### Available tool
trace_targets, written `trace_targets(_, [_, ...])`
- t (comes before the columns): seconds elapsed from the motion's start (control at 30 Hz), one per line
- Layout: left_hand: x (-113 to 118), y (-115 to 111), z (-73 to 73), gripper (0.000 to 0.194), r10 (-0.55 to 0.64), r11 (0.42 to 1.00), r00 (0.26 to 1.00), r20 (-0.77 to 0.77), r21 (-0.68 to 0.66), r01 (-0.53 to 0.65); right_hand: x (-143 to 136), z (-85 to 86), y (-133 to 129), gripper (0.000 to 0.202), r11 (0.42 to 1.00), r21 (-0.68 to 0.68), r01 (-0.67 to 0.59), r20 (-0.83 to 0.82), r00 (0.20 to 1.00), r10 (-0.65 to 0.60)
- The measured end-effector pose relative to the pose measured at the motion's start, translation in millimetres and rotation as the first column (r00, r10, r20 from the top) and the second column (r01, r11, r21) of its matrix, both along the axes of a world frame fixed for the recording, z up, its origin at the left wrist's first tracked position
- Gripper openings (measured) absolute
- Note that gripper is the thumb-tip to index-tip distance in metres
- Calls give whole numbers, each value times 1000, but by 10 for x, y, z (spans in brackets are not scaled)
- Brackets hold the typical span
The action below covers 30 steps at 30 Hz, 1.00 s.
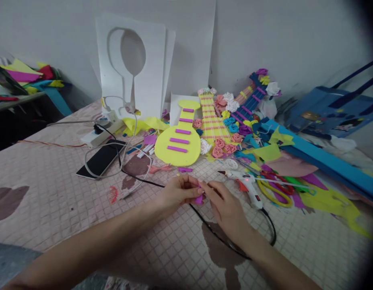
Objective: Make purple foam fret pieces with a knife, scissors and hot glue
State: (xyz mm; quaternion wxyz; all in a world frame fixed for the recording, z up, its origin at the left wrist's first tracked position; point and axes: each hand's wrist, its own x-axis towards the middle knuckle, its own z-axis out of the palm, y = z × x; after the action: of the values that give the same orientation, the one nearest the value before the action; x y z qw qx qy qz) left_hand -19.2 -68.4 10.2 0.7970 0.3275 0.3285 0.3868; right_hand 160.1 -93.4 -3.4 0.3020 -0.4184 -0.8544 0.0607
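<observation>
My left hand point(180, 192) pinches a small purple paper strip point(199, 199) above the middle of the table. My right hand point(224, 205) meets it from the other side, its fingertips closed at the strip's upper end. Just behind them lies a yellow guitar-shaped cutout point(178, 150) with several purple bars across its neck and body. A short purple piece point(185, 170) rests at its lower edge. To the right of my hands is a white hot glue gun point(249, 187) with a small red light, its nozzle facing left.
Yellow-handled scissors point(273, 193) and coloured paper scraps point(331, 201) lie at right. Decorated guitar shapes with paper roses point(218, 152) stand behind. A phone point(102, 159), power strip point(102, 135) and looping cables are at left. A white board point(153, 76) leans on the wall; a blue bag point(334, 108) stands far right.
</observation>
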Motion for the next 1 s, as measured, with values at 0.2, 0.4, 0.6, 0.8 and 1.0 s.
trace_targets(0.2, [-18, 27, 76, 37, -51, 996, 999, -10, 71, 52, -14, 47, -40, 45, 884, -387, -260, -368, 923, 110])
trace_targets(0.4, [-33, 44, 133, 36, 0, 984, 997, -83, 176, 15, 85, 51, -43, 15, 921, -389, -14, -596, 767, -240])
trace_targets(0.6, [-18, 32, 127, 35, 95, 954, 985, -146, 297, -48, 87, 31, -76, 41, 820, -569, 69, -494, 767, -408])
trace_targets(0.8, [2, 32, 55, 29, 137, 934, 982, -133, 347, -83, -74, 77, -42, 18, 797, -592, -124, -565, 769, -300])
trace_targets(1.0, [36, 16, 2, 27, 104, 929, 976, -189, 370, -27, -179, 53, -25, 17, 778, -588, -221, -653, 697, -295])
